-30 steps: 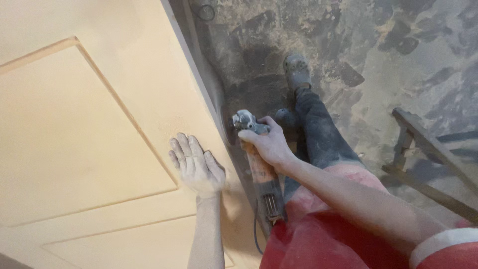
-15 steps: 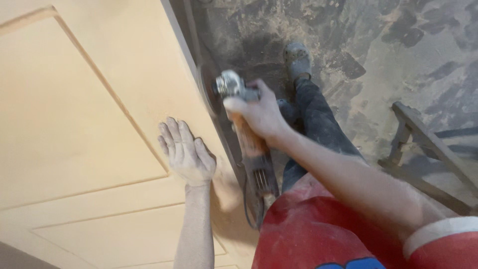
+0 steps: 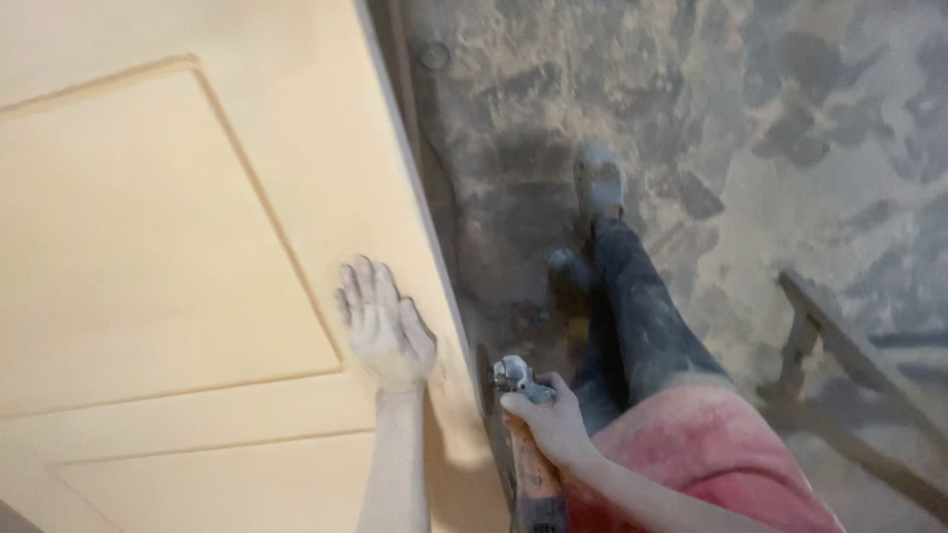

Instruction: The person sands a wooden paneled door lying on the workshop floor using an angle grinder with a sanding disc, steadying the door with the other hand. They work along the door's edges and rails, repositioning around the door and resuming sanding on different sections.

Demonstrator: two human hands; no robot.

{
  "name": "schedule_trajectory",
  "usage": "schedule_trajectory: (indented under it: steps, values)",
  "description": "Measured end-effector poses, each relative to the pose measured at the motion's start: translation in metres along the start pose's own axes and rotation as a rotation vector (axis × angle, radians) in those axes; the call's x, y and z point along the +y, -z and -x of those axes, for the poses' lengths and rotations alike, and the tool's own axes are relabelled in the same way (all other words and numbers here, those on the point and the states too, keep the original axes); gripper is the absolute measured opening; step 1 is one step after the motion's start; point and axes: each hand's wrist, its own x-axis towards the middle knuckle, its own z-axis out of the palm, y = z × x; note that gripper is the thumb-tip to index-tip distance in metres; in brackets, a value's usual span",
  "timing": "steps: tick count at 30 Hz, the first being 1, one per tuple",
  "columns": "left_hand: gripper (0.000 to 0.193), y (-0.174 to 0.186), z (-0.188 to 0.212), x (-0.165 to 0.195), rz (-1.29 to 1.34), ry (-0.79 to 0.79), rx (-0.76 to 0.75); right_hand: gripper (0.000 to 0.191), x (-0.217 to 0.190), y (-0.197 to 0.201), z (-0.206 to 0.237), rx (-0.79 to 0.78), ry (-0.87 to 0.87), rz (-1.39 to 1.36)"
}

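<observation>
My left hand [image 3: 383, 328] lies flat, fingers spread, on the pale wooden panelled door [image 3: 168, 247] near its right edge. It is dusty and holds nothing. My right hand [image 3: 553, 422] grips an orange-bodied angle grinder [image 3: 523, 444] by its neck. The grinder's metal head and disc sit right against the door's side edge, just right of my left wrist. The grinder's rear end runs out of the bottom of the view.
My legs in dark dusty trousers and grey shoes [image 3: 599, 183] stand on a rough, dust-covered concrete floor [image 3: 790, 118]. A dark wooden frame [image 3: 849, 355] stands at the right. A red garment [image 3: 711, 454] covers my waist.
My right hand has brought the grinder down and closer along the door's edge. My left hand has stayed flat on the door, and the view shifted.
</observation>
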Motion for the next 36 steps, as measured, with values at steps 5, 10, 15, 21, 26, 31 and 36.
schedule_trajectory:
  steps: [5,10,15,21,26,31,36]
  values:
    - [0.047,0.003,-0.006,0.0,-0.027,-0.006,0.008,0.043,-0.078,-0.026,-0.006,-0.058,0.182,-0.059]
    - [0.05,0.011,-0.014,0.003,-0.035,0.04,-0.004,0.04,-0.183,-0.054,-0.006,-0.058,0.334,0.038]
    - [0.048,0.018,-0.025,0.011,-0.071,0.063,-0.001,0.047,-0.293,-0.081,0.008,-0.212,0.447,-0.063]
    - [0.045,0.024,-0.039,0.024,-0.136,0.137,-0.01,0.046,-0.384,-0.064,0.046,-0.175,0.723,-0.041]
    - [0.049,0.024,-0.056,0.043,-0.208,0.245,-0.001,0.046,-0.433,0.005,0.091,-0.153,0.858,-0.01]
    - [0.035,0.008,-0.094,0.1,-0.175,0.572,0.311,0.049,-0.481,0.047,0.116,-0.074,0.822,-0.006]
    - [0.015,-0.003,-0.219,0.172,0.332,0.753,0.446,0.048,-0.549,0.045,0.12,-0.109,1.009,-0.051]
